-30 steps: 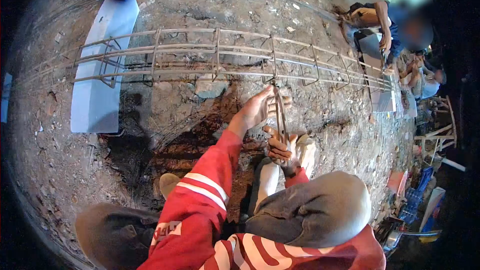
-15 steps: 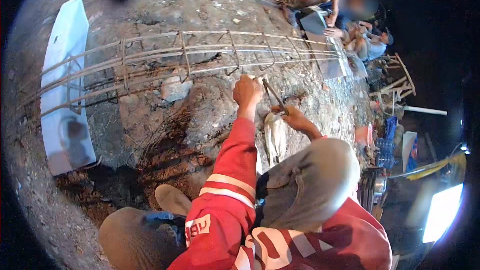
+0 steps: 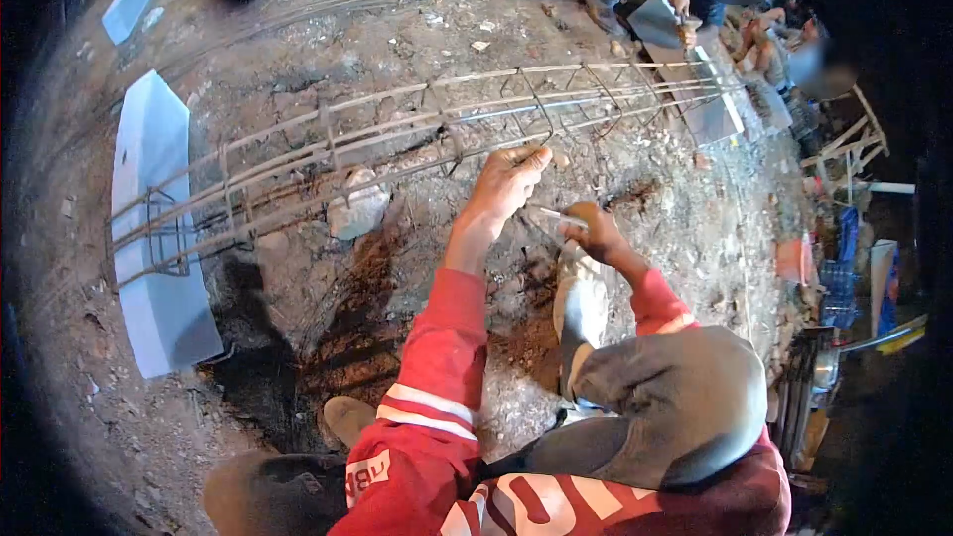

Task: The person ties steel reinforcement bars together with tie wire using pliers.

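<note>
A long cage of thin steel rebar (image 3: 397,179) with square stirrups runs across the view above the dirt. My left hand (image 3: 504,187) is closed in a fist beside the cage's near bar. What its fingers grip is too small to make out. Lower right of it, my right hand (image 3: 596,231) is wrapped round a slim metal tool (image 3: 544,213). Its two thin arms look like the handles of pincers, and its tip points toward my left hand. Part of the tool is hidden by my fingers.
A pale block (image 3: 159,228) lies under the cage's left end, and a grey board (image 3: 710,114) is at its right end. A stone (image 3: 357,203) sits beside the bars. A co-worker's hand (image 3: 687,32) is at the far end. A red container (image 3: 794,260) stands at right.
The view has shifted, so the cage and blocks sit differently in it. My right hand and the tool have dropped away from the bar, and the tool now lies flatter. My left hand stays closed.
</note>
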Demonstrator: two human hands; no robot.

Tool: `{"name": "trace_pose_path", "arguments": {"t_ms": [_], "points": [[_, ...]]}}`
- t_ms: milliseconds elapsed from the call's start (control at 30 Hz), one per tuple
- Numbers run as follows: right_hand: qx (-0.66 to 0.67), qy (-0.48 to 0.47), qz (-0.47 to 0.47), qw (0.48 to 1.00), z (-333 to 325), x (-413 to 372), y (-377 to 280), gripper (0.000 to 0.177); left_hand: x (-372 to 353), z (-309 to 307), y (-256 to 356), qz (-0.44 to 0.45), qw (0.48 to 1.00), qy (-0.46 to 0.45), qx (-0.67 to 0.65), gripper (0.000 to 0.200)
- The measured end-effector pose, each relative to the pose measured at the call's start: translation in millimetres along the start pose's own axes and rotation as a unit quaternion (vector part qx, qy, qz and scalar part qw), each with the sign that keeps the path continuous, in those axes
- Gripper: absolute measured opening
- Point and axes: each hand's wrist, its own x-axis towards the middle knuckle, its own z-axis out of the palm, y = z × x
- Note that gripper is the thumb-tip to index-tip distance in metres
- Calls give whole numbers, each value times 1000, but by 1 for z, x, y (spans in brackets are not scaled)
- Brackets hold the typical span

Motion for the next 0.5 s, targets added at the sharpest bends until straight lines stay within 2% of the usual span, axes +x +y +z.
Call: {"name": "trace_pose_path", "arguments": {"t_ms": [33, 67, 100, 133, 200, 233, 300, 333, 367, 400, 433, 467, 500], "points": [[217, -4, 94, 972, -34, -3, -57, 56, 5, 3, 0, -6, 999, -32, -24, 28], [386, 35, 60, 920, -38, 0, -65, 54, 11, 8, -4, -14, 997, -64, -52, 27], [540, 77, 28, 837, -43, 1, -70, 52, 18, 15, -10, -15, 996, -75, -38, 26], [615, 98, 45, 781, -65, -1, -95, 47, 25, 24, -16, -26, 996, -80, -34, 26], [582, 122, 31, 803, -83, 6, -91, 42, 37, 44, -28, -46, 996, -67, -39, 28], [589, 128, 38, 797, -84, 6, -78, 42, 41, 47, -29, -44, 993, -104, -32, 29], [617, 149, -22, 772, -86, 12, -55, 28, 49, 61, -39, -73, 991, -113, -11, 30], [624, 147, -28, 767, -88, 14, -47, 28, 51, 67, -42, -90, 989, -117, 3, 31], [647, 136, 3, 750, -90, 14, -41, 22, 54, 75, -45, -86, 990, -107, 0, 30], [671, 124, 33, 731, -91, 16, -36, 17, 60, 80, -51, -47, 995, -81, 43, 28], [693, 142, 17, 706, -89, 20, -36, 13, 61, 88, -43, -31, 996, -37, 75, 26], [702, 132, 9, 700, -90, 26, -34, 13, 62, 96, -32, -14, 994, 9, 106, 26], [663, 180, 9, 727, -92, 32, -32, 12, 64, 95, -24, -15, 993, 23, 116, 26]]}}
